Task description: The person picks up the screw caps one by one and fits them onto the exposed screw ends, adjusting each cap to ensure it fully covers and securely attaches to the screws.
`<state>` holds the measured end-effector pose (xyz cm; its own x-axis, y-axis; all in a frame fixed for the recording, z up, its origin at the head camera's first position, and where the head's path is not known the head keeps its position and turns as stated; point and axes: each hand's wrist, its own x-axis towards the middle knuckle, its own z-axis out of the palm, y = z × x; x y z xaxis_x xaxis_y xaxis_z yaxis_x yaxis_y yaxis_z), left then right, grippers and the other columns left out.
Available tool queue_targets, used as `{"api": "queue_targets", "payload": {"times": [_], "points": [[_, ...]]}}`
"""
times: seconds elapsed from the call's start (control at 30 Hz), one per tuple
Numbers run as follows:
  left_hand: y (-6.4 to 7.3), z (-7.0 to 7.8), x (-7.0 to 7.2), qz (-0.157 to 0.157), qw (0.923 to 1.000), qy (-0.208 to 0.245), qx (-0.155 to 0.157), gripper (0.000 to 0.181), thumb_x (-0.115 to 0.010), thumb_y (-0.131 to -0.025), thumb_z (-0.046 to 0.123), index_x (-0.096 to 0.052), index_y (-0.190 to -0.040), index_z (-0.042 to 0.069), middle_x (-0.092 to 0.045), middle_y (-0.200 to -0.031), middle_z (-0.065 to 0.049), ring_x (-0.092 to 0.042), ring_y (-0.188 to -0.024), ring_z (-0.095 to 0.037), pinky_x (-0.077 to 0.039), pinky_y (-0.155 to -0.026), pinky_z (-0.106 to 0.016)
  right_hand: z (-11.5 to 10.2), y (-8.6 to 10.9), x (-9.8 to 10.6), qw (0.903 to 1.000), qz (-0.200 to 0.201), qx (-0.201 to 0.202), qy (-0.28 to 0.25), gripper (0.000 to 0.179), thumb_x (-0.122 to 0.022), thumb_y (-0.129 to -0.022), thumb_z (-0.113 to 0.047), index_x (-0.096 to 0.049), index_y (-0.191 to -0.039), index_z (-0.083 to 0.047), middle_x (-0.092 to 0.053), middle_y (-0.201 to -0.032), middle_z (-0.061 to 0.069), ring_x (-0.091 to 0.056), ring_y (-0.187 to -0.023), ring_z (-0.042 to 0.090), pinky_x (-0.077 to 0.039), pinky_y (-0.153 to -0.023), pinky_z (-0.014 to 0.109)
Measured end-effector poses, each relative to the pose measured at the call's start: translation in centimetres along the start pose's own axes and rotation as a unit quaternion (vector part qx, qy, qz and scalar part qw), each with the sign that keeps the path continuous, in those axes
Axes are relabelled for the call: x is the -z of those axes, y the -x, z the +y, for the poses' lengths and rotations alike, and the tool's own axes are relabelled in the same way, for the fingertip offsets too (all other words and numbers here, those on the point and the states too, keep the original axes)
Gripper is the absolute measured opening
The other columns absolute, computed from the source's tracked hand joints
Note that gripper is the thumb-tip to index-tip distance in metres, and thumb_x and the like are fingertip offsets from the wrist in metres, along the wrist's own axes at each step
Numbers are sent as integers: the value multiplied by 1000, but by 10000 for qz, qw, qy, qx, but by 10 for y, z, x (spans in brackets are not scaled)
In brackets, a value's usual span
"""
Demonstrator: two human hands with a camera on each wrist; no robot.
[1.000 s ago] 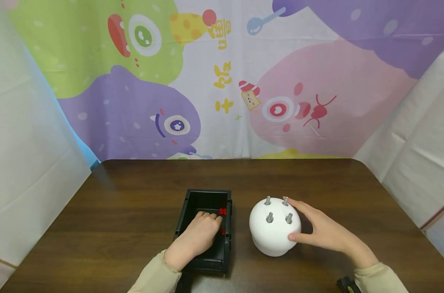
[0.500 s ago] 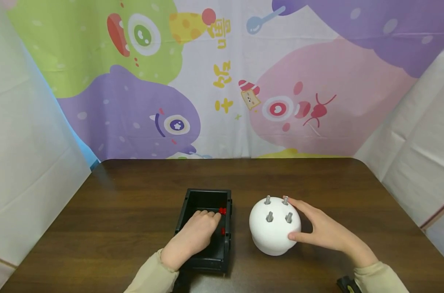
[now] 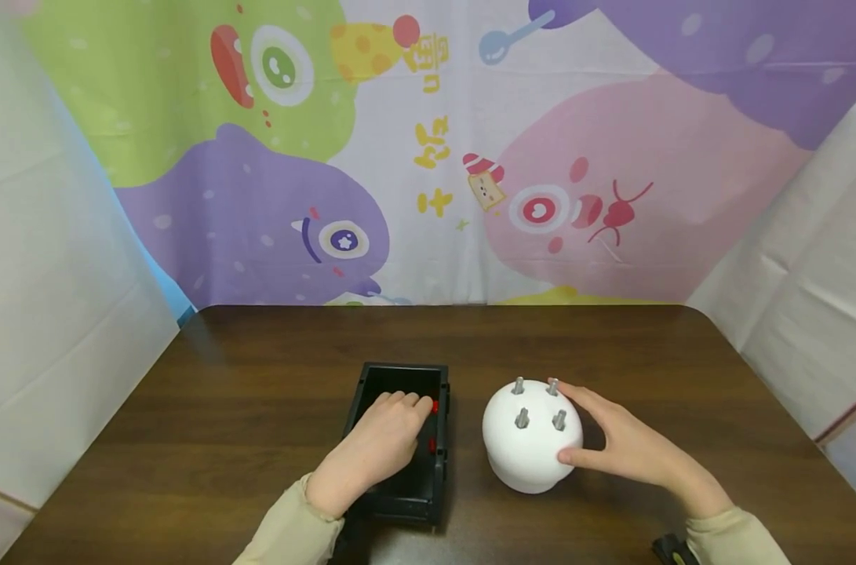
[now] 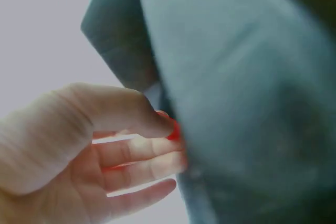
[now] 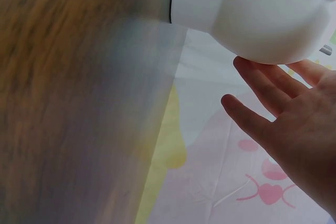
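so, eyes on the small red piece [image 4: 171, 128], down inside the black box [image 3: 420, 506], and the left hand [image 3: 385, 441] has it: thumb and fingertips nearly together in a close pinch, the little finger [image 4: 142, 199] lying extended. a large blurred grey surface [image 4: 236, 87] stands right by those fingertips at 3 o'clock in the left wrist view. up in the head view, a bit of red [image 3: 435, 406] peeps out beside the fingertips at the box's 3 o'clock wall; whether that is the pinched one, i cannot tell. a second red piece [image 3: 432, 446] sits along that same wall, to 6 o'clock of the fingertips. the left sleeve [image 3: 286, 522] comes in from 7 o'clock.

now across to 3 o'clock of the box: the white ball [image 3: 529, 455] stands near it, a strip of brown table [image 3: 258, 392] between. four grey pegs [image 3: 522, 418] rise from its top, two rows of two. the right hand [image 3: 628, 443] holds it from 3 o'clock in a broad, spread span, thumb at 4 and forefinger at 1, with one outstretched finger [image 5: 247, 113] clear of the surface in the right wrist view.

further out, at 4 o'clock, a black object [image 3: 673, 549] lies by the right sleeve [image 3: 734, 537], partly cut off. and at 12, beyond the table, hangs the cartoon cloth [image 3: 428, 243].
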<state>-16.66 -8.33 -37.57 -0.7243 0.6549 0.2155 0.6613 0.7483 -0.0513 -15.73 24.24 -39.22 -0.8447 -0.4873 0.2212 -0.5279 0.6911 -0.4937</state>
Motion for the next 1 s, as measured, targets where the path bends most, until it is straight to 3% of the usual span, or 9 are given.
{"api": "queue_targets", "payload": {"times": [0.27, 0.47, 0.7, 1.0], "points": [[-3, 2, 11, 611, 9978, -83, -245, 21, -67, -73, 2, -55, -88, 10, -54, -75, 0, -44, -62, -12, -38, -60, -24, 2, 0, 0, 10000, 7, -21, -6, 82, -71, -72, -47, -34, -140, -17, -37, -143, 2, -37, -128, 28, -35, -96, 51], [-12, 6, 19, 962, 9948, -14, -332, 17, -59, -76, -2, -52, -81, 12, -49, -70, 2, -35, -59, -11, -32, -59, -24, 1, 0, 0, 10000, 21, -13, -6, 83, -71, -73, -46, -33, -140, -16, -38, -142, 1, -38, -127, 27, -36, -96, 50], [-20, 13, 29, 985, 9945, 155, -313, 14, -60, -77, 1, -53, -83, 12, -52, -74, 1, -43, -65, -12, -40, -63, -27, 1, 0, -1, 10000, 14, 9, 34, 83, -71, -72, -46, -33, -140, -17, -39, -142, 1, -38, -127, 25, -36, -96, 49], [-29, 19, 33, 1120, 9930, 186, -323, 14, -64, -76, 7, -53, -83, 13, -50, -72, 4, -43, -64, -11, -36, -61, -24, 0, 0, -1, 10000, -10, -42, -19, 83, -71, -73, -46, -34, -140, -15, -38, -142, 3, -37, -128, 28, -35, -97, 50]]}}
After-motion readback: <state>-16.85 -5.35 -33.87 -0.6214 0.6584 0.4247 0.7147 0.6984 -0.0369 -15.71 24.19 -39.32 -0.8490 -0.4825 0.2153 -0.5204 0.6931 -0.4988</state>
